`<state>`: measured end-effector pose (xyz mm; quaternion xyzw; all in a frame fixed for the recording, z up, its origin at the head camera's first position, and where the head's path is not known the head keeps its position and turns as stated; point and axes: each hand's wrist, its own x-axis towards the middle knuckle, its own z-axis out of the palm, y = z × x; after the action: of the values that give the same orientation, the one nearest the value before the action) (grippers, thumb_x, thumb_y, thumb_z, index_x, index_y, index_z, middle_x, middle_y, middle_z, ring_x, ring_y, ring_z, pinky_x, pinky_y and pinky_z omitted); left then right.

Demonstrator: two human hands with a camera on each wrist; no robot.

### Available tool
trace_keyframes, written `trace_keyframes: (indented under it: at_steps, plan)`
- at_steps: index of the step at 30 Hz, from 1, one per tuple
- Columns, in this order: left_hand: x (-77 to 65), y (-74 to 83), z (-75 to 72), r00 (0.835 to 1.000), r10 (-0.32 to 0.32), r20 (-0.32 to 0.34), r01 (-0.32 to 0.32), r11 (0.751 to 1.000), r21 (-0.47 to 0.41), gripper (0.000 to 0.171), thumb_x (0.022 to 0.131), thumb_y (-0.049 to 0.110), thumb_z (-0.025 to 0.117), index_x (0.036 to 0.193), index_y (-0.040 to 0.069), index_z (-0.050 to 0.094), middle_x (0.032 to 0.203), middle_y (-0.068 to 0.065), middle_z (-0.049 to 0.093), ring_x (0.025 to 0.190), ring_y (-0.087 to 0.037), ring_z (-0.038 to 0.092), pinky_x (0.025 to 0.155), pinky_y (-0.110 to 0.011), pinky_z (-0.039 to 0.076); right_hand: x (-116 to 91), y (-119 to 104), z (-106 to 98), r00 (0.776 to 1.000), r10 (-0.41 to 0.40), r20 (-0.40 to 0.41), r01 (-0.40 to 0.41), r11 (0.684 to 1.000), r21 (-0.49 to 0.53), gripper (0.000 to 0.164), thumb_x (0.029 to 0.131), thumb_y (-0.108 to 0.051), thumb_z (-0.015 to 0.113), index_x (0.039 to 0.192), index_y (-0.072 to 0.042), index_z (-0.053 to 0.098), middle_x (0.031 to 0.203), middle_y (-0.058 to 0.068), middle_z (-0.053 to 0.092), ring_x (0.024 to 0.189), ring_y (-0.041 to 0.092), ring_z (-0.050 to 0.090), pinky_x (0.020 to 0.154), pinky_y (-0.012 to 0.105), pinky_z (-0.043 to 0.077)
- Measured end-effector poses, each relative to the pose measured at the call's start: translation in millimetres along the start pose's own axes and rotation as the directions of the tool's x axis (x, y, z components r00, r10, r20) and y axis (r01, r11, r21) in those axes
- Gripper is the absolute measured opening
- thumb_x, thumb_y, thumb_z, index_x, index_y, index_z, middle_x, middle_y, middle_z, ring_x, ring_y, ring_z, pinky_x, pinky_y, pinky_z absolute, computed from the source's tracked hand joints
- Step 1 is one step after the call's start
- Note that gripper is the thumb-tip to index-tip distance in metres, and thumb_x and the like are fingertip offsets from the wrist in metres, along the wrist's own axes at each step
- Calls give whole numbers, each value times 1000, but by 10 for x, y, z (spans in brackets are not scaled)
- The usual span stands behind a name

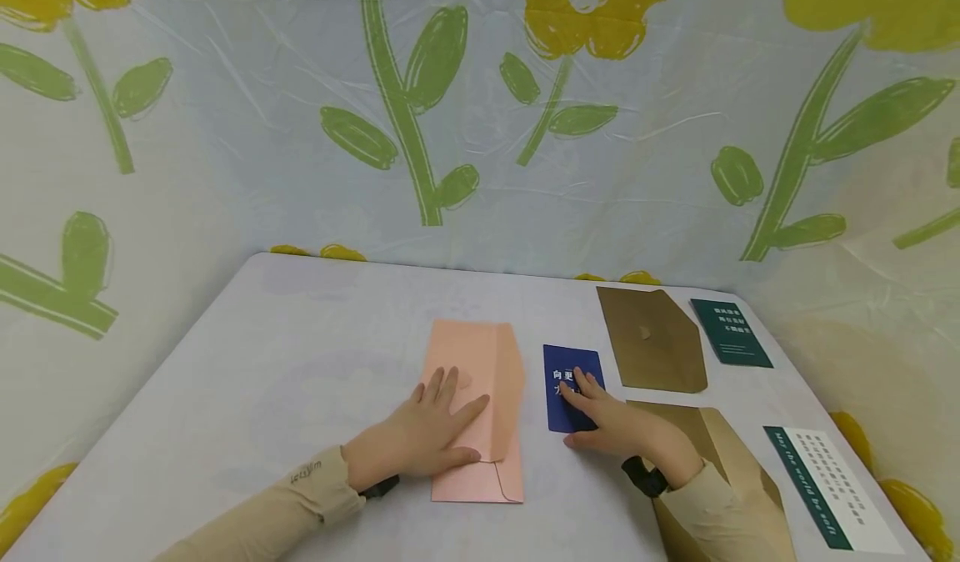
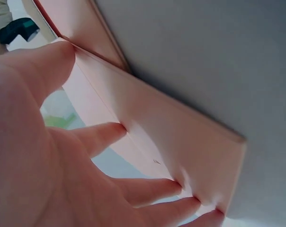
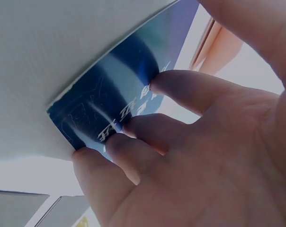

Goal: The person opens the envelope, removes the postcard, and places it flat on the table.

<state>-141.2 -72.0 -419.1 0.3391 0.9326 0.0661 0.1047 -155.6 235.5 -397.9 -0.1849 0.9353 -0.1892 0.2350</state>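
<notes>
Right fingers (image 3: pixel 185 90) touch a navy card (image 3: pixel 119 80) lettered in white

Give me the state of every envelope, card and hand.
Top pink envelope: flap open
Lower pink envelope: partly covered
Blue card: partly covered
Far brown envelope: flap open
Near brown envelope: partly hidden
Green card: flat, uncovered
White-green card: flat, uncovered
Left hand: spread, touching top pink envelope
Right hand: spread, touching blue card

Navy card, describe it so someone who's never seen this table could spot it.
On the white table, find the pink envelope beneath the person's left hand. Just to its right, under the right hand, lies the navy card. Its deep blue face with white characters sets it apart from the brown envelopes and dark green card farther right.
</notes>
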Motion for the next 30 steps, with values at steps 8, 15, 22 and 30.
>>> trace_keyframes:
  at_steps: [8, 15, 22, 30]
  plan:
    - [51, -126, -31, 1000, 10, 19, -10, 1000, -24, 71, 99, 57, 48, 157, 20, 31, 158, -33, 12, 145, -51, 13, 111, -63, 27, 110, 31, -51, 1000, 6, -4, -7, 1000, -6, 77, 93, -33, 70, 154, -6, 33, 162, 27, 7, 147, 48, 5, 109, 68, 21]
    - [77, -250, -53, 1000, -3, 27, 4, 998, -55, 71, 100, 55, 48, 158, 20, 28, 159, -34, 8, 146, -50, 10, 113, -62, 23, 251, 15, -110, 1000, 1, 4, -1, 999, -42, 75, 95, -32, 68, 155, -4, 32, 161, 29, 6, 147, 47, 4, 110, 67, 20]
    - [104, -389, -36, 999, -15, 45, 19, 994, -106, 74, 99, 57, 48, 160, 22, 22, 161, -30, 3, 148, -47, 2, 116, -60, 15, 393, -2, -194, 1000, 2, 18, -1, 1000, -23, 75, 95, -30, 67, 154, -1, 30, 160, 31, 4, 147, 49, 2, 111, 67, 15]
    - [133, -594, -46, 999, -21, 47, 28, 989, -145, 77, 99, 59, 48, 160, 22, 19, 161, -28, 1, 148, -46, -3, 117, -59, 11, 559, 19, -260, 998, 40, 43, -39, 999, -20, 76, 96, -32, 65, 156, -3, 27, 161, 29, 1, 148, 47, 0, 112, 67, 12]
